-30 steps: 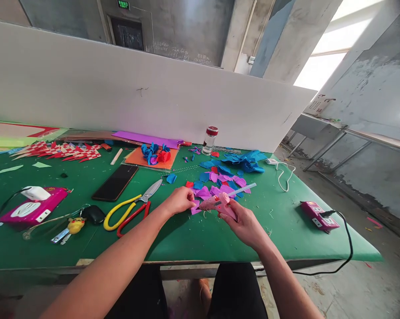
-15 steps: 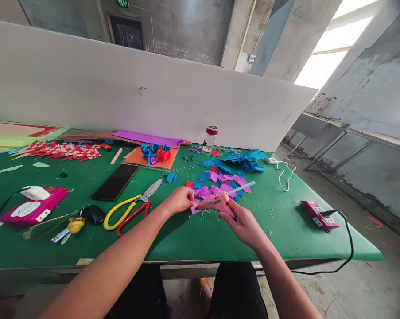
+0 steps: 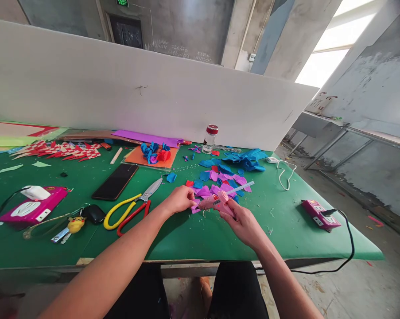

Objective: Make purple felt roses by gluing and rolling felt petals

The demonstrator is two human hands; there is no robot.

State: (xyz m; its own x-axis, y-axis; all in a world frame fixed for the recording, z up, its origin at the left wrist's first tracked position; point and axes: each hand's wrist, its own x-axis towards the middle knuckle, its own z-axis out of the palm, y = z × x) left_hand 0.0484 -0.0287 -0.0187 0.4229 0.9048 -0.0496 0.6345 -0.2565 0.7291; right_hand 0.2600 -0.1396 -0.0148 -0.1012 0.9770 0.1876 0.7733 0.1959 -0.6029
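Note:
My right hand (image 3: 242, 219) is wrapped round a pink hot glue gun (image 3: 222, 204), its nozzle pointing left. A clear glue stick (image 3: 241, 187) juts from the gun's back end. My left hand (image 3: 181, 199) is closed in a pinch at the nozzle tip, by a purple paper piece (image 3: 195, 209); its fingertips partly hide what they hold. Just beyond both hands lies a scatter of purple, blue and red paper petals (image 3: 204, 192). Yellow-and-red-handled scissors (image 3: 143, 199) rest open to the left of my left forearm.
A phone (image 3: 115, 182), a keyring (image 3: 75, 225) and a magenta power socket (image 3: 36, 206) lie left. Paper flowers (image 3: 155, 154) sit on an orange sheet. At the back stand a red-lidded jar (image 3: 209, 139) and blue crepe paper (image 3: 246, 160). Another corded socket (image 3: 319, 215) is near the right edge.
Hardly anything differs. The glue gun has shifted very slightly to the left in my right hand; my left hand keeps its pinch.

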